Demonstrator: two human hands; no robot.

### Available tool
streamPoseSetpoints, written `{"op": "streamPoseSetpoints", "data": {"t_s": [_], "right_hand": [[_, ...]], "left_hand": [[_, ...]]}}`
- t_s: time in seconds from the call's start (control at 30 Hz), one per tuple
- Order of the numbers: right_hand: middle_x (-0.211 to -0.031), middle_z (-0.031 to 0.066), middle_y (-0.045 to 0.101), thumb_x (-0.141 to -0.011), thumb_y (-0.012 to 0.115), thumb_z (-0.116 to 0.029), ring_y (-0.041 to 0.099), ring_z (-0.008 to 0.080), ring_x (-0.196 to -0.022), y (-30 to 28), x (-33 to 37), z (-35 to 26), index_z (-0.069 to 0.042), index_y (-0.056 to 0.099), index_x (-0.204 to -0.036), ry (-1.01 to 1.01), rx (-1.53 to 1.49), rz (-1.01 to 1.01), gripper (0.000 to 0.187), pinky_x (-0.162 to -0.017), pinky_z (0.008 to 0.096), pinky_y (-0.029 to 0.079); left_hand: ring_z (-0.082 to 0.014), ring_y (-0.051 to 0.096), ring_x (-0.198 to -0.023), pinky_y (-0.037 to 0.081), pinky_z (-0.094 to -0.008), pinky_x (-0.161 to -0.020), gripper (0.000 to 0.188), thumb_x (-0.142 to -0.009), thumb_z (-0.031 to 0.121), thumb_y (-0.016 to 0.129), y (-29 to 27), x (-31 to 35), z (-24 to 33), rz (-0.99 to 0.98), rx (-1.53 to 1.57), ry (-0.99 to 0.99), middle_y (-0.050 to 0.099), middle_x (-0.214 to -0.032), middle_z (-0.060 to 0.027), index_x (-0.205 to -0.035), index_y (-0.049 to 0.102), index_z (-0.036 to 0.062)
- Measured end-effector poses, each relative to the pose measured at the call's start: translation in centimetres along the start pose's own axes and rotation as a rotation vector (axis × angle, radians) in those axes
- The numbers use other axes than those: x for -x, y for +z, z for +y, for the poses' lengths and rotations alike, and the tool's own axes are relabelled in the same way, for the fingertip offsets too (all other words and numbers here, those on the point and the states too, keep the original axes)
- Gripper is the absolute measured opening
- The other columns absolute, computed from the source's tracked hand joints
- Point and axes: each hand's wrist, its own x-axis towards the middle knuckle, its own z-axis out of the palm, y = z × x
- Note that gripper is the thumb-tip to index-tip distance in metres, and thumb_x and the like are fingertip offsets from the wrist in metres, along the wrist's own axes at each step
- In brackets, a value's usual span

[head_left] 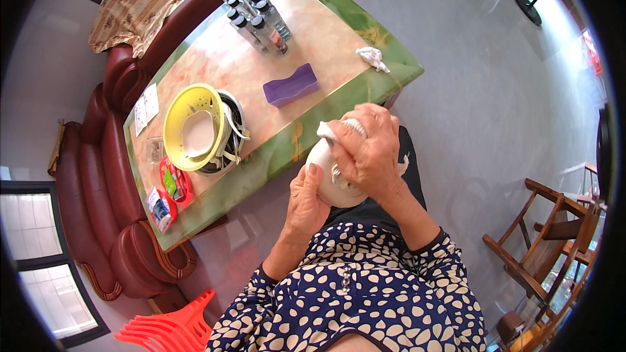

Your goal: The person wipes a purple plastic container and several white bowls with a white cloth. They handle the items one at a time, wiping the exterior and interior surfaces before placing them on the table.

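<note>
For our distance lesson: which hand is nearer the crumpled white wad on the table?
Right. The right hand is below the crumpled white wad in the picture; the left hand is lower and further left.

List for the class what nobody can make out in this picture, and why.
All in the head view:
Underside of the white rounded object: hidden by the left hand and its own bulk.
Much of the white cloth: covered by the right hand.
Inside of the dark container: blocked by the yellow basin.
Rest of the red plastic stack: cut off by the lower edge.
Print on the papers: too small to read.
</note>
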Motion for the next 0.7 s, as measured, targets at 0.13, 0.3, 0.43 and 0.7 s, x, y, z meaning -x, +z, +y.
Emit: {"op": "streamPoseSetpoints", "data": {"t_s": [0.13,0.3,0.43,0.7], "right_hand": [[-0.088,0.0103,0.060,-0.077,0.065,-0.008,0.059,0.0245,-0.080,0.3,0.8,2.8,-0.004,0.066,-0.102,0.268,-0.616,-0.136,0.025,-0.072,0.0337,0.048],[-0.091,0.0083,0.060,-0.081,0.063,-0.006,0.058,0.0166,-0.080,0.6,1.5,4.0,-0.002,0.065,-0.103,0.459,-0.785,-0.083,0.022,-0.071,0.0276,0.048],[-0.092,0.0071,0.060,-0.084,0.062,-0.008,0.059,0.0152,-0.080,1.8,2.3,3.9,-0.001,0.065,-0.103,0.669,-0.766,0.098,0.020,-0.071,0.0275,0.048],[-0.100,0.0091,0.059,-0.065,0.068,-0.014,0.057,0.0271,-0.096,1.5,2.5,0.4,-0.008,0.067,-0.090,-0.137,-0.278,-0.057,0.025,-0.083,0.0415,0.046]], "left_hand": [[-0.0153,0.057,-0.110,0.045,-0.0318,-0.097,0.040,-0.100,0.029,0.047,-0.1,0.2,0.1,0.016,-0.089,-0.014,0.059,-0.122,-0.0083,-0.127,0.050,-0.0002],[-0.0169,0.055,-0.112,0.045,-0.0339,-0.098,0.042,-0.092,0.013,0.060,-0.9,0.7,-1.0,-0.049,-0.072,-0.031,0.057,-0.124,-0.0091,-0.131,0.047,0.0027],[-0.0201,0.053,-0.117,0.044,-0.0376,-0.100,0.058,-0.083,-0.005,0.064,-0.7,0.9,-2.8,-0.009,-0.257,0.056,0.054,-0.128,-0.0098,-0.136,0.043,0.0067],[-0.0144,0.054,-0.108,0.047,-0.0295,-0.092,0.042,-0.086,0.002,0.062,-1.3,0.0,-1.5,-0.059,-0.566,0.115,0.056,-0.117,-0.0057,-0.125,0.048,0.0009]]}}
